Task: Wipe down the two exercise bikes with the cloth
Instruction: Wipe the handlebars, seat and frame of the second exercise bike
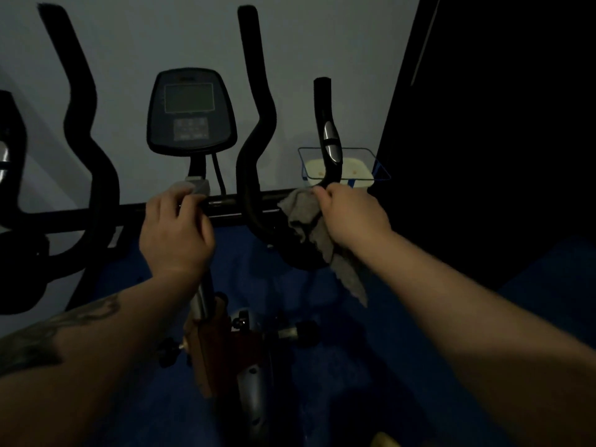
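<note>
The person stands over one exercise bike [225, 343], both arms stretched to its handlebars [254, 130]. The right hand [351, 217] curls its grip round the cloth [306, 221], a grey rag bunched against the low bend of the short handle [329, 130] with the silver sensor, at about 2 o'clock from the frame's centre; a tail of the rag hangs loose below the wrist. The left hand [175, 227] wraps the crossbar just under the console [191, 111], fingers folded over what may be a pale clamp, at about 11 o'clock.

By the look of it the wiping is in its middle on this bike's bars. Which parts are already clean cannot be told. A second bike does not show clearly; dark handlebars [9, 175] at 9 o'clock may belong to it.

The room is dim: pale wall [135, 37], blue floor [354, 366], a dark panel [500, 108] at 3 o'clock, and a wire basket [374, 156] holding something pale behind the handle.
</note>
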Motion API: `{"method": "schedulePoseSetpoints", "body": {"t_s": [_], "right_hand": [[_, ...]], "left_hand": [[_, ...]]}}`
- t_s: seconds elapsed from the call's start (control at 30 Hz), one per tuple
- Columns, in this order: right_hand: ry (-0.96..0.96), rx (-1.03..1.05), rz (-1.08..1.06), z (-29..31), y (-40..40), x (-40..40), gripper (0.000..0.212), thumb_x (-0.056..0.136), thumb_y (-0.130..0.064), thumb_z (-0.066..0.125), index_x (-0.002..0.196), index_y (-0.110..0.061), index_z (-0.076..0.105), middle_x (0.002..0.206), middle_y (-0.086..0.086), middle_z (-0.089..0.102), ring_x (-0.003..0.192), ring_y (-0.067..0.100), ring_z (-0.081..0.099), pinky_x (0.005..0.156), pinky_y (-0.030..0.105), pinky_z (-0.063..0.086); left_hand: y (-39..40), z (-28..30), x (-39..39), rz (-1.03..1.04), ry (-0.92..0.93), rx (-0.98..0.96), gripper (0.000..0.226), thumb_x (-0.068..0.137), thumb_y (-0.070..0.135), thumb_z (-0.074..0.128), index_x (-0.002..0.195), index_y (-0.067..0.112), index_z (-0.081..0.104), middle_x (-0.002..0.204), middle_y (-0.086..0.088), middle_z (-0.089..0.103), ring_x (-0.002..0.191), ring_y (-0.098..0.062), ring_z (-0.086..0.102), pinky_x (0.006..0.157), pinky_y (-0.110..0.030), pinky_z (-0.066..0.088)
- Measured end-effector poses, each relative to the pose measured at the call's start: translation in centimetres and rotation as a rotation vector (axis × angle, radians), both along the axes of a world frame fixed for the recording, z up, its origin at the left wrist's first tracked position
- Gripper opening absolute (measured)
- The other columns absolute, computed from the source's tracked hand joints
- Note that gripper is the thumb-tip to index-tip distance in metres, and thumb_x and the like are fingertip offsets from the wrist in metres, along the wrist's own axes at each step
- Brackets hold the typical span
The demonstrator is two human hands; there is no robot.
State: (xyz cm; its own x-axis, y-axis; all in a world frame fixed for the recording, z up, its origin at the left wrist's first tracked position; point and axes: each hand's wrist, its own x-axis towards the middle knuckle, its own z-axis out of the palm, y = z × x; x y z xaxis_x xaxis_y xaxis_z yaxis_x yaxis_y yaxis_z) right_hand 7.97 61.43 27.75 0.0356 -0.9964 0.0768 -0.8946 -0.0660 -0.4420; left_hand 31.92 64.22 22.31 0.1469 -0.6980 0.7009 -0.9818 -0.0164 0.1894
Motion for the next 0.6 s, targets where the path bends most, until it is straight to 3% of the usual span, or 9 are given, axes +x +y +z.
{"method": "schedulePoseSetpoints", "body": {"t_s": [0.13,0.23,0.33,0.43,0.5,0.6], "right_hand": [[-0.059,-0.263,-0.039,-2.4,4.6,0.1,0.030,0.103,-0.040,0.026,0.114,-0.019,0.044,0.096,0.002,0.052,0.080,0.019,0.052,0.053,0.031,0.034],[0.048,-0.196,0.019,-0.9,0.9,0.8,0.031,0.105,-0.036,0.025,0.113,-0.016,0.048,0.101,0.006,0.056,0.087,0.020,0.051,0.053,0.031,0.027],[0.087,-0.190,0.032,0.4,-1.2,2.9,0.027,0.105,-0.029,0.031,0.114,-0.014,0.052,0.113,0.008,0.056,0.100,0.025,0.050,0.068,0.033,0.028],[0.090,-0.486,-0.044,-2.8,3.1,3.8,0.017,0.094,-0.015,0.053,0.109,-0.013,0.060,0.111,0.010,0.058,0.105,0.029,0.053,0.084,0.039,0.039],[0.009,-0.600,-0.052,-4.8,5.5,3.6,0.018,0.093,-0.013,0.049,0.106,-0.011,0.061,0.117,0.010,0.059,0.115,0.028,0.052,0.104,0.047,0.036],[-0.039,-0.527,-0.088,-3.2,3.8,4.9,0.033,0.097,-0.033,0.032,0.104,-0.018,0.060,0.112,0.003,0.061,0.111,0.024,0.053,0.103,0.043,0.031]], "left_hand": [[0.0,-0.3,0.0,0.012,-0.011,-0.015,0.026,0.083,0.009,0.062,0.108,0.006,0.064,0.116,-0.019,0.058,0.106,-0.038,0.049,0.072,-0.045,0.046],[-0.1,0.0,-0.1,0.012,-0.016,-0.023,0.025,0.084,0.010,0.061,0.108,0.007,0.064,0.116,-0.018,0.058,0.107,-0.037,0.048,0.072,-0.044,0.046],[0.1,-0.1,-0.1,0.012,-0.012,-0.018,0.025,0.084,0.011,0.060,0.108,0.006,0.064,0.116,-0.018,0.058,0.107,-0.038,0.048,0.073,-0.044,0.046],[0.0,-0.2,-0.1,0.012,-0.016,-0.023,0.025,0.083,0.010,0.061,0.107,0.006,0.064,0.115,-0.018,0.059,0.105,-0.038,0.050,0.069,-0.044,0.046],[-0.2,-0.2,0.0,0.019,-0.027,-0.029,0.025,0.081,0.010,0.062,0.106,0.006,0.065,0.114,-0.018,0.060,0.104,-0.038,0.051,0.068,-0.043,0.046],[-0.1,-0.1,-0.1,0.023,-0.018,-0.006,0.025,0.082,0.010,0.063,0.107,0.007,0.064,0.117,-0.016,0.059,0.106,-0.037,0.051,0.070,-0.042,0.046]]}}
